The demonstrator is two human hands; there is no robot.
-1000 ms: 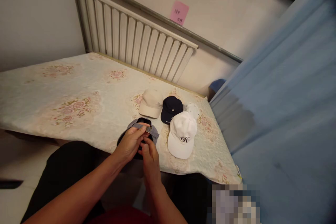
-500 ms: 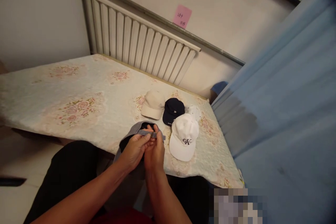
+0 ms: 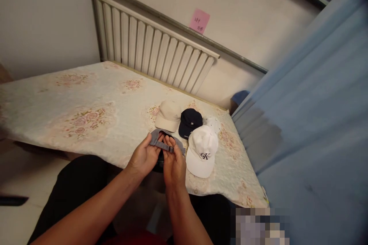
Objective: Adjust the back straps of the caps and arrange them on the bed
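Both hands, the left hand point(image 3: 143, 157) and right hand point(image 3: 173, 163), had their fingers pinched on the back strap point(image 3: 161, 145) of a grey cap point(image 3: 156, 137) at the table's point(image 3: 94, 99) near edge, adjustment seemingly unfinished, while beige point(image 3: 168, 115), navy point(image 3: 189, 121) and white point(image 3: 202, 150) caps lay just beyond.

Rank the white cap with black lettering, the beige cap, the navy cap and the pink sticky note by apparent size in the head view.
1. White cap with black lettering, though nearest the camera.
2. Beige cap and navy cap, too alike to rank.
3. Pink sticky note.
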